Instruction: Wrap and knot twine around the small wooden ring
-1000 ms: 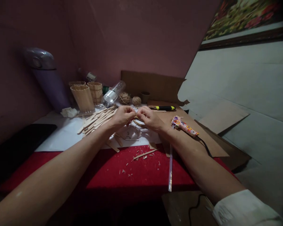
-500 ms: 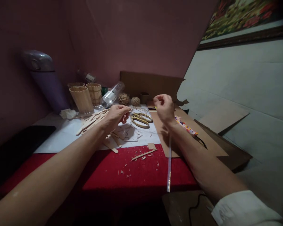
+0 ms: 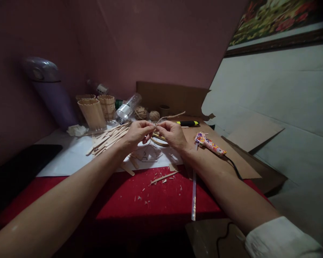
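Left hand and right hand pinch twine, likely light, limp and rough, best gripped close to where both hands meet.

A dull pink wall is rising behind a red-covered table and turning a corner at left. A pale wall, scored by faint joint lines, is adjoining it at right; a framed floral picture is hanging high there. Dim light is falling on the tabletop; shadow is filling the lower foreground.
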`<state>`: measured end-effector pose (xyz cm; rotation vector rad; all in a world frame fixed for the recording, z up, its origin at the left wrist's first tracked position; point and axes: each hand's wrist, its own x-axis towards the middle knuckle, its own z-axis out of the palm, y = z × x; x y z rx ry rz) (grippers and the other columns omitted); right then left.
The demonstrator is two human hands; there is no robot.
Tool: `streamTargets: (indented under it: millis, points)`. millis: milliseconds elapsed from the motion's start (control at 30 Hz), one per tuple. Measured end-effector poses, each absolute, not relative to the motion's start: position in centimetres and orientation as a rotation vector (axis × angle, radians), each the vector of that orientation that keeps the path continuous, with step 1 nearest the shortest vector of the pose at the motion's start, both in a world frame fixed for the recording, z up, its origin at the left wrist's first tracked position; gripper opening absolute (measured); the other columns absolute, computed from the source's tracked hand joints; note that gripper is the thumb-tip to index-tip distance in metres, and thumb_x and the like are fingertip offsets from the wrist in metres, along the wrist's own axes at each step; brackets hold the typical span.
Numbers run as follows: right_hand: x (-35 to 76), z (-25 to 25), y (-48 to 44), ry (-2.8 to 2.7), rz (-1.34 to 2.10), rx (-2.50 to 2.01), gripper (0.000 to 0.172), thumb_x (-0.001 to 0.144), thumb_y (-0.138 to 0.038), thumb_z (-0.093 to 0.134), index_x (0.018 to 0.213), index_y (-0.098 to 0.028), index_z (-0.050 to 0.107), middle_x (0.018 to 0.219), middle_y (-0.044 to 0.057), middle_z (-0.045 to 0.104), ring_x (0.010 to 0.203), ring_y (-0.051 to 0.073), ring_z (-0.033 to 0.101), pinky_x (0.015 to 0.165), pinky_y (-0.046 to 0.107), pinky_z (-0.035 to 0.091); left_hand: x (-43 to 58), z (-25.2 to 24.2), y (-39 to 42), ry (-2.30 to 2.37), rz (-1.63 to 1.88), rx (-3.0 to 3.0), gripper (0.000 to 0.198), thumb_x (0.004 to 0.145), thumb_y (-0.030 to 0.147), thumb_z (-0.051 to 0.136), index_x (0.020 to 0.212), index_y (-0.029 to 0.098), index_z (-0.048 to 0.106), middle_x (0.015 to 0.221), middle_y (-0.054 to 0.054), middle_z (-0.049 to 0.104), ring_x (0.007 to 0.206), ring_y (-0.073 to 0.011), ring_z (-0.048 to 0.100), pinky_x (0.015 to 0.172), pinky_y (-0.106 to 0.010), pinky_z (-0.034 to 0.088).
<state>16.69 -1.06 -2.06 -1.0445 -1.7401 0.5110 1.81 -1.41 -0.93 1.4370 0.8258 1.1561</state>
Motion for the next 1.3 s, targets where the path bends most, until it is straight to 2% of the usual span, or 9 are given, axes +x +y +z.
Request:
streamTargets:
  millis: [133, 433, 600, 667, 800, 867, 1033, 1167, 1300]
  points:
    - [16.8, -2.2, -1.1, -1.841, 0.477, -1.032, 0.017, 0.08, -0.028, 0.052, 0.071, -0.016, 0.057, 0.062, -0.001, 0.057, 0.056, 0.01, 0.049, 0.055, 0.022, 0.037, 1.8, -0.9, -1.2, 0.837, 1.23, 1.504, 0.008, 0.069, 0.017, 0.063, 0.074, 0.012, 0.06, 0.05, 0.004, 0.052, 0.037, -0.0052, 0.042, 0.033, -0.018, 0.029]
    - [17.0, -2.4, -1.3, -1.895, 0.287, -1.092, 0.017, 0.083, -0.029, 0.049, 0.076, -0.017, 0.058, 0.067, 0.001, 0.061, 0.061, 0.012, 0.052, 0.057, 0.023, 0.036, 1.7, -0.4, -0.9, 0.941, 1.24, 1.654, 0.005, 0.066, 0.008, 0.062, 0.07, 0.01, 0.062, 0.05, 0.001, 0.055, 0.039, -0.0084, 0.049, 0.032, -0.019, 0.039]
    - [17.1, -2.0, -1.9, -1.978, 0.1, -1.011, 0.013, 0.083, -0.025, 0.049, 0.079, -0.017, 0.059, 0.074, 0.002, 0.061, 0.066, 0.012, 0.052, 0.061, 0.024, 0.036, 2.0, -0.3, -1.3, 0.877, 1.22, 1.501, 0.004, 0.068, 0.011, 0.059, 0.065, 0.011, 0.056, 0.051, 0.001, 0.053, 0.041, -0.0085, 0.048, 0.033, -0.02, 0.041]
    - [17.2, -1.9, -1.7, -1.957, 0.149, -1.002, 0.013, 0.082, -0.025, 0.049, 0.078, -0.017, 0.059, 0.072, 0.001, 0.06, 0.066, 0.012, 0.052, 0.061, 0.024, 0.037, 2.1, -0.2, -1.5, 0.83, 1.226, 1.439, 0.005, 0.068, 0.012, 0.06, 0.066, 0.012, 0.055, 0.052, 0.002, 0.053, 0.042, -0.0083, 0.049, 0.034, -0.02, 0.041]
    - [17.2, -2.0, -0.9, -1.842, 0.534, -0.982, 0.015, 0.081, -0.027, 0.049, 0.072, -0.016, 0.055, 0.068, 0.001, 0.059, 0.062, 0.012, 0.053, 0.059, 0.024, 0.04, 2.2, -0.3, -1.6, 0.795, 1.252, 1.395, 0.006, 0.066, 0.013, 0.061, 0.068, 0.012, 0.055, 0.054, 0.002, 0.053, 0.044, -0.0078, 0.049, 0.036, -0.02, 0.042]
    - [17.2, -2.0, -0.8, -1.81, 0.583, -0.987, 0.016, 0.081, -0.029, 0.05, 0.074, -0.016, 0.055, 0.07, 0.002, 0.06, 0.063, 0.013, 0.054, 0.059, 0.024, 0.042, 2.1, -0.4, -1.6, 0.812, 1.248, 1.403, 0.008, 0.066, 0.015, 0.062, 0.066, 0.012, 0.055, 0.055, 0.001, 0.054, 0.044, -0.008, 0.049, 0.036, -0.02, 0.041]
    - [17.1, -2.0, -1.9, -1.922, 0.106, -1.065, 0.016, 0.083, -0.03, 0.052, 0.091, -0.018, 0.059, 0.082, 0.004, 0.065, 0.073, 0.015, 0.057, 0.066, 0.025, 0.041, 1.9, -0.3, -1.6, 0.825, 1.223, 1.437, 0.011, 0.067, 0.019, 0.063, 0.063, 0.011, 0.056, 0.054, 0.0, 0.055, 0.045, -0.009, 0.051, 0.037, -0.021, 0.043]
    - [17.3, -1.8, -2.3, -2.023, -0.205, -1.115, 0.018, 0.087, -0.028, 0.047, 0.087, -0.017, 0.061, 0.084, 0.006, 0.065, 0.078, 0.017, 0.058, 0.068, 0.026, 0.038, 2.0, -0.3, -1.7, 0.874, 1.21, 1.524, 0.009, 0.07, 0.017, 0.061, 0.066, 0.011, 0.058, 0.055, -0.001, 0.056, 0.045, -0.0093, 0.052, 0.038, -0.021, 0.044]
    - [17.7, -1.6, -2.2, -2.141, -0.362, -1.124, 0.019, 0.086, -0.025, 0.047, 0.086, -0.017, 0.063, 0.085, 0.007, 0.065, 0.077, 0.018, 0.057, 0.065, 0.027, 0.035, 2.1, -0.6, -1.5, 0.987, 1.221, 1.717, 0.006, 0.072, 0.015, 0.057, 0.066, 0.012, 0.059, 0.053, 0.0, 0.055, 0.043, -0.009, 0.051, 0.036, -0.02, 0.042]
